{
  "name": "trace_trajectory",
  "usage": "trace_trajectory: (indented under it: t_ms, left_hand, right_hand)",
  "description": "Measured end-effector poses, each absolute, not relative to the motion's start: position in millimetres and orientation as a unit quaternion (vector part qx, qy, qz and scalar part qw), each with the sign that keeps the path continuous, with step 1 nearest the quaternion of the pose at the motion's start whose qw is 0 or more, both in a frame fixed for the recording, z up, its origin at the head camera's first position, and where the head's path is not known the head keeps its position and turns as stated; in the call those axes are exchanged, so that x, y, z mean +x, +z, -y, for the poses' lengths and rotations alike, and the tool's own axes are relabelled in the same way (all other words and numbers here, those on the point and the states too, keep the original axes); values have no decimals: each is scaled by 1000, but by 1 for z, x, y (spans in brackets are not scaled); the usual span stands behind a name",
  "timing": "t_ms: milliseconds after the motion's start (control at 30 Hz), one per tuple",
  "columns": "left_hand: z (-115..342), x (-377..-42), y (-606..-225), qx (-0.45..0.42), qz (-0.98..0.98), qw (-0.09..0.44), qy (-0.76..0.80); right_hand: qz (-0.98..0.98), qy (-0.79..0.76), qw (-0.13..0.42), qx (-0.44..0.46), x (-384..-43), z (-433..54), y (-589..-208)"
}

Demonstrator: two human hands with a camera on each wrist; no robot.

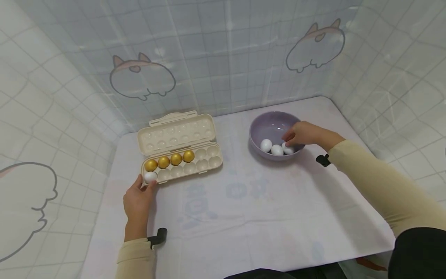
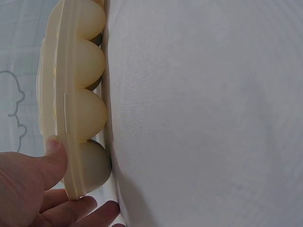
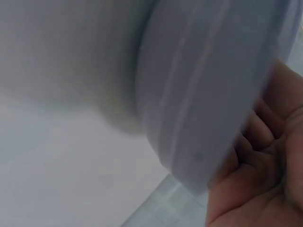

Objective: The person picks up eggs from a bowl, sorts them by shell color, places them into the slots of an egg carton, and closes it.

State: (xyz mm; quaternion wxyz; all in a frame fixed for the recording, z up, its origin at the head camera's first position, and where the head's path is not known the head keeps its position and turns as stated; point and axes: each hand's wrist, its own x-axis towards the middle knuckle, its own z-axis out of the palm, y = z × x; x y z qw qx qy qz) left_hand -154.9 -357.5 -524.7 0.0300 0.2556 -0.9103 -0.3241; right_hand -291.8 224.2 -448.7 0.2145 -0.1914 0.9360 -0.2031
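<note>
A cream egg carton [image 1: 181, 170] lies with its lid raised on the left of the table. Several gold eggs [image 1: 176, 159] fill part of its back row, and one white egg [image 1: 151, 178] sits in the front left cup. My left hand [image 1: 138, 199] grips the carton's near left corner; in the left wrist view the thumb [image 2: 56, 153] is on the rim and the fingers are around the end. My right hand [image 1: 302, 133] reaches over the rim of a purple bowl [image 1: 258, 128]. Its fingertips pinch the rightmost of three white eggs [image 1: 287, 148] there.
A white cloth with faint blue print covers the table [image 1: 223, 221]. Tiled curtains [image 1: 223, 50] with cartoon animals surround it at the back and sides. The carton's lid [image 1: 177, 133] leans back near the rear curtain.
</note>
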Motion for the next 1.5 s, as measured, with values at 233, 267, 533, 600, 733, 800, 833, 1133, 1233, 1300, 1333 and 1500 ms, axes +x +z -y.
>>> trace_trajectory:
  t_ms: [233,267,533,600,733,800,833,1133,1233,1300,1333,1500]
  left_hand:
    - [359,-155,-527,252,912,35,-323]
    - [359,-155,-527,251,912,37,-323]
    - [356,-154,-526,253,913,40,-319]
    - [356,-154,-526,255,912,42,-318]
    - [356,-155,-527,257,912,43,-318]
    - [356,-155,-527,256,912,42,-317]
    - [356,-155,-526,255,913,40,-317]
    - [357,-155,-523,265,907,15,-327]
    - [357,-156,-523,268,906,13,-326]
    - [357,-157,-523,269,907,13,-325]
    - [356,-157,-523,270,907,13,-324]
    - [355,-157,-523,274,906,15,-323]
  right_hand:
    - [-943,-195,173,-206,-297,-219,-468]
    - [-945,-193,165,-205,-298,-218,-470]
    - [-953,-176,138,-204,-300,-209,-473]
    - [-954,-171,138,-204,-301,-207,-473]
    - [-955,-167,140,-202,-302,-205,-473]
    - [-956,-169,142,-193,-303,-204,-474]
    - [-957,-169,142,-190,-303,-204,-474]
    - [-958,-196,135,-159,-305,-201,-477]
    - [-958,-202,135,-152,-306,-200,-476]
    - [-957,-207,138,-147,-307,-200,-475]
    - [-957,-209,137,-145,-307,-200,-474]
    - [-951,-252,134,-119,-311,-198,-467]
